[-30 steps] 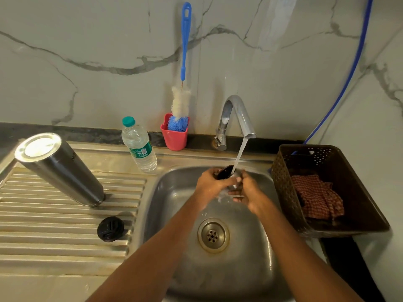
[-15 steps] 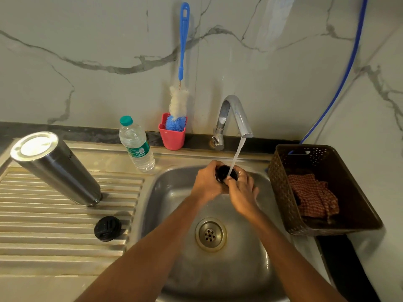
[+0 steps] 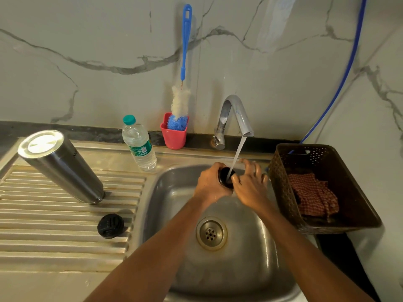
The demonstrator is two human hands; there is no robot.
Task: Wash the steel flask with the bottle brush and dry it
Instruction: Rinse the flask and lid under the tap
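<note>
The steel flask (image 3: 61,166) stands upside down on the ribbed drainboard at the left. A black lid piece (image 3: 110,226) lies on the drainboard in front of it. Over the sink, my left hand (image 3: 210,184) grips a black cup-shaped cap (image 3: 225,178) under the running water. My right hand (image 3: 250,184) touches the cap's rim with its thumb, fingers spread. The blue-handled bottle brush (image 3: 182,90) stands in a red cup (image 3: 174,136) against the wall.
The tap (image 3: 234,118) pours water into the steel sink (image 3: 239,269), whose drain (image 3: 211,233) lies below my hands. A plastic water bottle (image 3: 139,144) stands behind the sink. A brown basket (image 3: 340,166) at the right holds a red checked cloth (image 3: 311,197).
Both hands have turned the black cap under the stream so its open mouth faces up. My right fingers have spread out. The flask and lid piece have not moved.
</note>
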